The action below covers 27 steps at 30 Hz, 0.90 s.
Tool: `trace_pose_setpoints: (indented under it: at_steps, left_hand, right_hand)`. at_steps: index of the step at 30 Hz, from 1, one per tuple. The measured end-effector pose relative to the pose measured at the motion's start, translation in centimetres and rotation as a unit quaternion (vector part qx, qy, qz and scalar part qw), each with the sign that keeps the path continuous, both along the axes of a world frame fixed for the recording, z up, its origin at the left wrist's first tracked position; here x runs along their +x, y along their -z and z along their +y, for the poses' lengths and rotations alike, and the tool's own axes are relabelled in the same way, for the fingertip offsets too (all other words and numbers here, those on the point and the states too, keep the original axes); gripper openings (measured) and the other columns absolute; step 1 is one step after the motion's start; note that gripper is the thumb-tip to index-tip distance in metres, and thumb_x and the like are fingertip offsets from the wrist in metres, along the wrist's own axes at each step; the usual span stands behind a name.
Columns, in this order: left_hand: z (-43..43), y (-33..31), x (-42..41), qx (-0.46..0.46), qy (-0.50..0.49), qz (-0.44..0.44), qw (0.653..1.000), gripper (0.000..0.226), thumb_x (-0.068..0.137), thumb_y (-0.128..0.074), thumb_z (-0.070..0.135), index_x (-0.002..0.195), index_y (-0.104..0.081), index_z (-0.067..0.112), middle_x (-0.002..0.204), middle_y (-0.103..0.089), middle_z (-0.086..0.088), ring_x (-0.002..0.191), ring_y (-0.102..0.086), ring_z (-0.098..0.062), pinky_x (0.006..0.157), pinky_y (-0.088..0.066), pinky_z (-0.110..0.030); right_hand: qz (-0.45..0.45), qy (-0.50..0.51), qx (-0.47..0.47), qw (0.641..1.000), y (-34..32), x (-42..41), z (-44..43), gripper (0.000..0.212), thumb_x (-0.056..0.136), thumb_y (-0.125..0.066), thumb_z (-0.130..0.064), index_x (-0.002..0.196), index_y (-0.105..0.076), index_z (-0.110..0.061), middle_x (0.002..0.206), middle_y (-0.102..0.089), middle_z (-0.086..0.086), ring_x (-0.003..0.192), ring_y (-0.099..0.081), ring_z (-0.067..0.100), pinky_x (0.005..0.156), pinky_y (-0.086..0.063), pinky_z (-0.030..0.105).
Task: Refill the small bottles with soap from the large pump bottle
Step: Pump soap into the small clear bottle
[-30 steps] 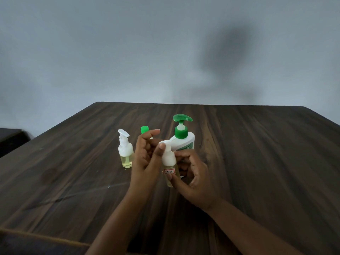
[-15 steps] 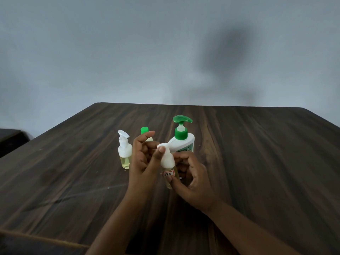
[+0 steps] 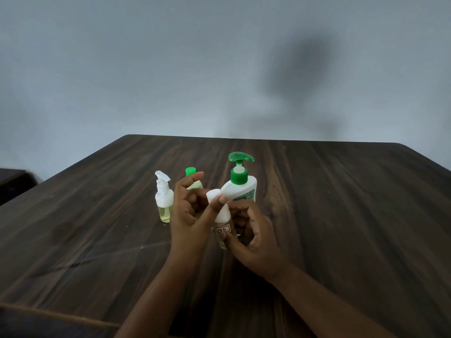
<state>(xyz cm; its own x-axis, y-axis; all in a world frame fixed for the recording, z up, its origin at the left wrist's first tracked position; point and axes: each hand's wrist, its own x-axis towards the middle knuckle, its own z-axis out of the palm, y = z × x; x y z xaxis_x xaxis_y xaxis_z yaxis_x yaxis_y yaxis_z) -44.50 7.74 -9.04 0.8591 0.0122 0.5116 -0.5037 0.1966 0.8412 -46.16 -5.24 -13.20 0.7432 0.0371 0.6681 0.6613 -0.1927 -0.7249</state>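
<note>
Both hands meet over the dark wooden table [image 3: 341, 203], working on one small bottle [image 3: 222, 229] that stands upright between them, with a red-edged label on its front and pale yellowish liquid inside. The right hand [image 3: 256, 240] grips its body, fingers curled round the far side and thumb laid across the lower front. The left hand [image 3: 188, 220] pinches its white cap [image 3: 224, 214] between thumb and curled fingers, the forefinger raised above. Whether the base touches the table cannot be told, since the thumb hides it. Just behind the hands stands the pump bottle [image 3: 240, 189], white with a green collar and a green pump head, upright and untouched. To the left, near the left hand but apart from it, a spray bottle [image 3: 164, 198] with a white top holds a little yellow liquid. A green-capped bottle [image 3: 190, 172] shows partly behind the left fingers. A grey wall [image 3: 146, 69] rises beyond the table.
</note>
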Motion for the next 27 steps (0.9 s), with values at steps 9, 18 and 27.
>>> trace_pose_setpoints:
  at_steps: [9, 18, 27]
  left_hand:
    - [0.7, -0.1, -0.3, -0.011, 0.067, -0.003, 0.998, 0.026, 0.079, -0.065, 0.008, 0.102, -0.053, 0.009, 0.081, -0.074, -0.003, 0.078, -0.072, -0.015, 0.066, -0.056, -0.023]
    - [1.8, 0.8, 0.0, -0.006, 0.065, -0.003, 0.998, 0.039, 0.069, -0.077, 0.034, 0.099, -0.059, 0.016, 0.091, -0.071, -0.019, 0.086, -0.07, -0.031, 0.072, -0.059, -0.037]
    - [2.8, 1.3, 0.9, 0.061, -0.057, -0.015, 0.996, 0.043, 0.068, -0.083, 0.033, 0.1, -0.06, 0.015, 0.099, -0.071, -0.01, 0.091, -0.071, -0.024, 0.078, -0.058, -0.048]
  right_hand:
    - [0.012, -0.029, 0.018, 0.999, 0.2, -0.5, 0.2, 0.031, 0.086, -0.068, -0.024, 0.113, -0.053, -0.022, 0.114, -0.067, 0.009, 0.104, -0.069, 0.023, 0.081, -0.06, 0.047]
    - [0.035, -0.054, -0.004, 0.998, 0.4, -0.4, 0.7, 0.034, 0.087, -0.066, -0.022, 0.116, -0.05, -0.013, 0.115, -0.067, 0.007, 0.104, -0.069, 0.015, 0.083, -0.06, 0.034]
    - [0.033, -0.029, -0.094, 0.995, 0.1, -0.2, 0.7, 0.039, 0.09, -0.064, -0.024, 0.122, -0.05, -0.04, 0.111, -0.061, -0.038, 0.107, -0.064, -0.002, 0.086, -0.052, 0.014]
